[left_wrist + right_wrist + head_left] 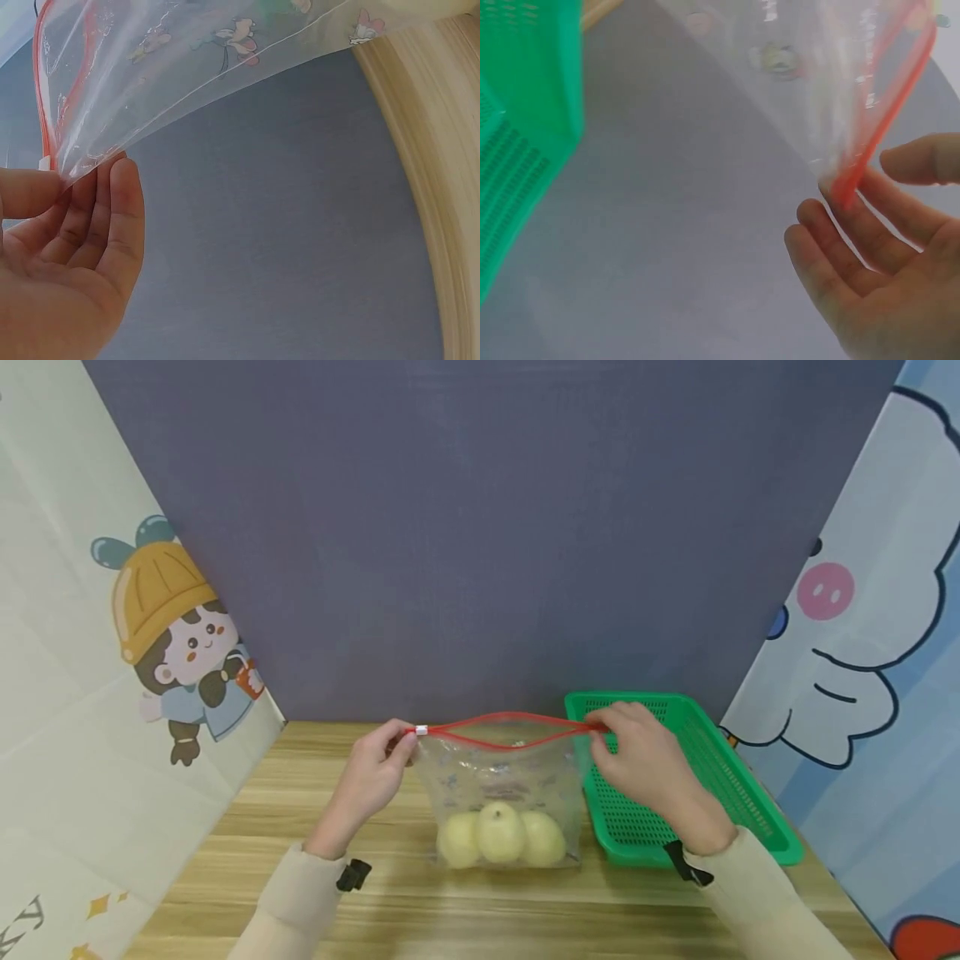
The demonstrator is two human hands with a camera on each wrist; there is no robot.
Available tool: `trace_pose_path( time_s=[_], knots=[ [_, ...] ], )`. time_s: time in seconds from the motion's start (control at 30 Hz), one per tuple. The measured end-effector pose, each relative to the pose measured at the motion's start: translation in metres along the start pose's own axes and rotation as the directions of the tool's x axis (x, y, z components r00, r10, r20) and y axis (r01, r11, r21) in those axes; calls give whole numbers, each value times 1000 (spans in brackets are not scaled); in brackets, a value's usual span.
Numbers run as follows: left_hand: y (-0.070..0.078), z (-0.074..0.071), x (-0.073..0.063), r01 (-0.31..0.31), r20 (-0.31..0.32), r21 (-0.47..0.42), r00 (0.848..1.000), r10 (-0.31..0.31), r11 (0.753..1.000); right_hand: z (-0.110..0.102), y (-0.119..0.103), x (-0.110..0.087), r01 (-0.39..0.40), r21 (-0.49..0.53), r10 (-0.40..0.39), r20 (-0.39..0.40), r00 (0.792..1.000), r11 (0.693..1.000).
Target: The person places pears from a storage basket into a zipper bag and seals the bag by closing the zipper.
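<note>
A clear plastic slider zip bag [502, 772] with a red zip stands upright on the table, its mouth parted in the middle. Three pale yellow round pears [500, 832] sit side by side at its bottom. My left hand [378, 768] pinches the top left corner, right by the white slider [422, 730]. At the opposite top corner, my right hand [641, 756] holds the end of the red zip by the fingers. In the right wrist view, the thumb [922, 159] stands a little apart from the red zip end [847, 191].
A green perforated plastic basket [697, 760] stands at the right, partly behind my right hand. Everything rests on a wood-grain table [405, 910]. A dark grey panel [480, 543] rises behind, and cartoon-printed sheets [67, 635] flank both sides.
</note>
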State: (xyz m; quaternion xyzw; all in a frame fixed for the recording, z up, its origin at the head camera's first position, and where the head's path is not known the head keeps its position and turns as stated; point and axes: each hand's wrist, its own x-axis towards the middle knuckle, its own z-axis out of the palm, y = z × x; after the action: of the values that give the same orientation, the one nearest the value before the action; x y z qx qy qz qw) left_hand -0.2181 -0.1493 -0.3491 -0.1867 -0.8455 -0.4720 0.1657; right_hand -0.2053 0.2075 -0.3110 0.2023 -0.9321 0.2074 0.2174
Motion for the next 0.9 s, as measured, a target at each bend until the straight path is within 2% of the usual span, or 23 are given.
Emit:
trace_pose_path(
  time_s=[0.27, 0.53, 0.7, 0.9],
  knots=[
    [1, 0, 1, 7, -38, 8, 999, -6, 1000, 1, -28, 19, 133, -1, -133, -33, 991, 991],
    [1, 2, 3, 3, -53, 3, 999, -3, 1000, 0, -59, 41, 188, 68, -191, 45, 981, 980],
    [1, 2, 3, -3, -59, 1, 998, 3, 1000, 5, -78, 53, 237, 67, -242, 73, 968, 969],
    [-1, 2, 3, 1, -63, -9, 998, -2, 1000, 12, -97, 65, 223, 71, -231, 129, 964, 972]
  ],
)
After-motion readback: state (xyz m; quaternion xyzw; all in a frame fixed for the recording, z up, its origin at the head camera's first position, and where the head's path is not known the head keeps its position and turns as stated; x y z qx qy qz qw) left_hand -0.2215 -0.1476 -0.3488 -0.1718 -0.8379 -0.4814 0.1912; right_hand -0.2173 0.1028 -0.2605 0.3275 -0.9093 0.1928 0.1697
